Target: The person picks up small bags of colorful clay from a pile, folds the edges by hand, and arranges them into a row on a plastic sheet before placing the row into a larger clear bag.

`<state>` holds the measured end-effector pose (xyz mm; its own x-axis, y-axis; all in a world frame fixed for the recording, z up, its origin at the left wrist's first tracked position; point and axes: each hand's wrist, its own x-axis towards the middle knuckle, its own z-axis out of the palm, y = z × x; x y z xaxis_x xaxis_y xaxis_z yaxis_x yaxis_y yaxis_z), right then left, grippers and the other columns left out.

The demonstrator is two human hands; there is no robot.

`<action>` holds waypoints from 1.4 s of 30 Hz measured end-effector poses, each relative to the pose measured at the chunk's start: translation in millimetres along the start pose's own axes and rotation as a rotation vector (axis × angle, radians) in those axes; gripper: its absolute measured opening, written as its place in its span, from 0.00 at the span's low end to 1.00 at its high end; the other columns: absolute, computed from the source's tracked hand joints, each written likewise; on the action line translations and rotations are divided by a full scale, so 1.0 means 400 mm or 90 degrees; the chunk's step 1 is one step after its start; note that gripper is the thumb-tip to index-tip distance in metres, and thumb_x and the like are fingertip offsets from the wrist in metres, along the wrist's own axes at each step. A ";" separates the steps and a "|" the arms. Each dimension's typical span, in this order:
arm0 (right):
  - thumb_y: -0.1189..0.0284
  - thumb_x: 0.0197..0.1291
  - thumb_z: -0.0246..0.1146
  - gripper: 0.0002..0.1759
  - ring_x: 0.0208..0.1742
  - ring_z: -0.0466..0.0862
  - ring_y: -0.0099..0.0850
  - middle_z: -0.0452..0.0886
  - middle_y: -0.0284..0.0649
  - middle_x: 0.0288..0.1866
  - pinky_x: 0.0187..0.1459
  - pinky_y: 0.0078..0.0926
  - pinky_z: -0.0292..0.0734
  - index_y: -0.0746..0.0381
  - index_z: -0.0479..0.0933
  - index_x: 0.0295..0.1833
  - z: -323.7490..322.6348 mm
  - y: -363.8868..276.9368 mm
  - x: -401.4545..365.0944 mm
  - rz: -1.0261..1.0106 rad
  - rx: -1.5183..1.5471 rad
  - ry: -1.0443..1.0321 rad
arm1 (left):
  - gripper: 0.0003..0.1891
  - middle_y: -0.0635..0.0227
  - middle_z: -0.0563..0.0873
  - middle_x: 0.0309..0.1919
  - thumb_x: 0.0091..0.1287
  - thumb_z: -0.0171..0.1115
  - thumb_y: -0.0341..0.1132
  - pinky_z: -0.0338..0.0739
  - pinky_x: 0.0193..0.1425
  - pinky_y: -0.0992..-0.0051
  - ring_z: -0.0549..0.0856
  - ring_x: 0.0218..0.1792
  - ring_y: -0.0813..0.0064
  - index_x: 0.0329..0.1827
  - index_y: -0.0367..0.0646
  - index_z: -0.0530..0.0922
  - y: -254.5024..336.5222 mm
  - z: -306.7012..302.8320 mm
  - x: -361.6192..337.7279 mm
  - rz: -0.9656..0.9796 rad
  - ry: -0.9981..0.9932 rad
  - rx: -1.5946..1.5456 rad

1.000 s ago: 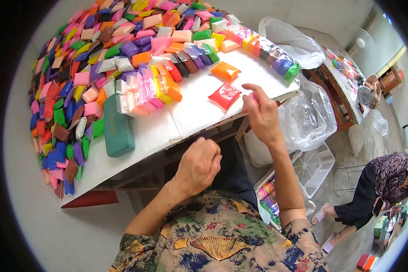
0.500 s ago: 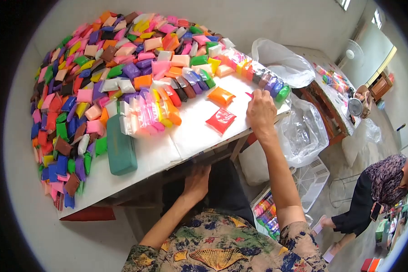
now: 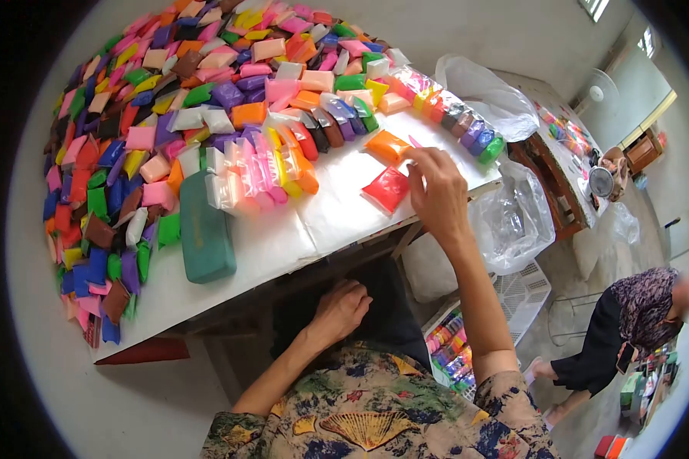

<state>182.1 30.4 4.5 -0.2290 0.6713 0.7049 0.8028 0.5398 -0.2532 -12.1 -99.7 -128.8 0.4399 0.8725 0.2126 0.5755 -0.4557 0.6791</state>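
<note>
My right hand (image 3: 439, 191) hovers at the table's front edge, fingers bent and apart, with nothing visibly held. Its fingertips are close to an orange packet (image 3: 386, 148) and a red packet (image 3: 386, 189), both lying flat on the white tabletop. Just beyond the fingers is a small pink piece (image 3: 415, 141), partly hidden. Low over my lap, my left hand (image 3: 341, 309) is loosely curled and appears to hold nothing. A row of clear-wrapped coloured packets (image 3: 455, 122) runs along the right side of the table. Another row of packets (image 3: 260, 172) stands nearer the middle.
A large heap of coloured packets (image 3: 138, 141) covers the table's left and back. A green case (image 3: 207, 229) lies near the front edge. Clear plastic bags (image 3: 511, 222) hang at the right, above a white crate (image 3: 522, 298). Another person (image 3: 628, 329) is at the far right.
My right hand has drawn back slightly from the pink piece, and its fingers have spread. My left hand has curled in my lap. The view has shifted slightly.
</note>
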 end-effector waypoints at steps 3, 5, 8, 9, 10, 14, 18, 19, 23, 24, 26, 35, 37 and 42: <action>0.69 0.62 0.66 0.18 0.61 0.78 0.43 0.81 0.44 0.59 0.65 0.44 0.67 0.63 0.81 0.57 -0.009 -0.040 -0.049 -0.097 0.074 -0.086 | 0.08 0.55 0.82 0.34 0.66 0.64 0.32 0.77 0.47 0.58 0.81 0.40 0.49 0.34 0.36 0.77 0.036 -0.046 0.007 0.043 -0.022 -0.041; 0.65 0.62 0.67 0.24 0.65 0.76 0.44 0.79 0.44 0.64 0.67 0.46 0.66 0.63 0.78 0.61 -0.009 -0.061 -0.070 -0.146 0.032 -0.103 | 0.07 0.54 0.82 0.35 0.65 0.65 0.31 0.78 0.46 0.59 0.82 0.40 0.50 0.35 0.36 0.78 0.066 -0.076 0.016 0.068 -0.018 -0.066; 0.52 0.60 0.66 0.34 0.70 0.70 0.45 0.71 0.46 0.70 0.66 0.51 0.64 0.57 0.73 0.69 0.012 -0.083 -0.106 -0.156 -0.067 -0.112 | 0.07 0.55 0.83 0.35 0.64 0.67 0.30 0.78 0.46 0.60 0.82 0.41 0.51 0.35 0.36 0.78 0.093 -0.103 0.020 0.097 0.022 -0.077; 0.53 0.60 0.66 0.33 0.70 0.69 0.45 0.71 0.47 0.70 0.66 0.50 0.64 0.55 0.73 0.69 0.008 -0.096 -0.113 -0.148 -0.080 -0.133 | 0.07 0.55 0.83 0.36 0.64 0.67 0.30 0.78 0.46 0.60 0.82 0.41 0.51 0.35 0.36 0.78 0.106 -0.109 0.017 0.097 0.017 -0.080; 0.54 0.60 0.66 0.33 0.70 0.69 0.46 0.70 0.47 0.71 0.66 0.49 0.64 0.52 0.74 0.69 0.001 -0.113 -0.114 -0.142 -0.094 -0.149 | 0.07 0.56 0.84 0.36 0.64 0.67 0.29 0.78 0.46 0.61 0.83 0.41 0.52 0.36 0.35 0.78 0.118 -0.118 0.021 0.102 0.014 -0.081; 0.50 0.63 0.63 0.29 0.65 0.71 0.46 0.69 0.48 0.69 0.62 0.48 0.66 0.46 0.75 0.68 -0.014 -0.136 -0.091 -0.142 -0.142 -0.187 | 0.06 0.57 0.84 0.36 0.63 0.67 0.29 0.78 0.45 0.62 0.83 0.41 0.54 0.37 0.36 0.79 0.144 -0.158 0.039 0.136 0.026 -0.092; 0.50 0.61 0.65 0.30 0.60 0.72 0.46 0.72 0.47 0.66 0.59 0.45 0.70 0.49 0.76 0.67 -0.039 -0.144 -0.066 -0.138 -0.132 -0.238 | 0.05 0.58 0.85 0.38 0.64 0.67 0.27 0.79 0.46 0.64 0.83 0.41 0.56 0.38 0.35 0.79 0.178 -0.221 0.045 0.133 0.061 -0.086; 0.51 0.61 0.65 0.30 0.59 0.72 0.46 0.73 0.47 0.65 0.58 0.44 0.71 0.51 0.76 0.66 -0.040 -0.145 -0.065 -0.129 -0.124 -0.234 | 0.05 0.58 0.85 0.39 0.64 0.66 0.27 0.78 0.46 0.65 0.83 0.41 0.57 0.38 0.35 0.79 0.185 -0.233 0.045 0.132 0.085 -0.095; 0.57 0.59 0.69 0.29 0.57 0.73 0.47 0.75 0.48 0.62 0.53 0.41 0.77 0.58 0.77 0.63 -0.027 -0.171 -0.064 -0.064 -0.121 -0.213 | 0.02 0.58 0.85 0.41 0.65 0.63 0.23 0.78 0.47 0.65 0.83 0.41 0.58 0.38 0.35 0.79 0.209 -0.257 0.064 0.115 0.236 -0.123; 0.57 0.59 0.69 0.29 0.57 0.73 0.47 0.75 0.49 0.61 0.50 0.41 0.77 0.59 0.77 0.62 -0.014 -0.182 -0.064 -0.031 -0.131 -0.210 | 0.05 0.57 0.83 0.39 0.63 0.62 0.23 0.77 0.45 0.62 0.80 0.39 0.54 0.41 0.36 0.78 0.200 -0.248 0.079 0.155 0.297 -0.103; 0.59 0.60 0.68 0.26 0.57 0.74 0.48 0.76 0.51 0.59 0.48 0.39 0.79 0.62 0.78 0.61 -0.002 -0.206 -0.059 0.025 -0.133 -0.200 | 0.07 0.58 0.83 0.40 0.63 0.62 0.22 0.77 0.47 0.62 0.80 0.41 0.54 0.43 0.37 0.77 0.206 -0.245 0.103 0.136 0.371 -0.030; 0.65 0.67 0.61 0.22 0.68 0.72 0.48 0.75 0.45 0.69 0.67 0.47 0.68 0.60 0.78 0.63 -0.057 -0.131 -0.058 -0.140 0.019 -0.130 | 0.23 0.56 0.80 0.55 0.59 0.68 0.31 0.71 0.57 0.59 0.77 0.53 0.55 0.57 0.33 0.77 0.161 -0.213 0.144 0.077 0.354 0.142; 0.63 0.68 0.60 0.25 0.75 0.67 0.50 0.72 0.44 0.73 0.74 0.49 0.57 0.60 0.75 0.68 -0.023 -0.104 -0.079 -0.144 0.103 -0.177 | 0.24 0.57 0.80 0.55 0.57 0.69 0.32 0.70 0.56 0.60 0.77 0.53 0.56 0.57 0.34 0.77 0.156 -0.199 0.150 0.075 0.359 0.192; 0.59 0.70 0.56 0.28 0.77 0.64 0.50 0.69 0.48 0.74 0.76 0.53 0.54 0.65 0.71 0.69 0.043 -0.148 -0.117 -0.048 0.090 -0.140 | 0.22 0.59 0.81 0.53 0.57 0.69 0.31 0.70 0.54 0.60 0.77 0.51 0.56 0.55 0.37 0.78 0.143 -0.190 0.166 0.050 0.376 0.220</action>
<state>136.0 -24.1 -24.8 -0.4111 0.7125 0.5686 0.6981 0.6472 -0.3063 -2.3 -54.5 -22.5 0.0968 0.7393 0.6664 0.7874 -0.4664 0.4030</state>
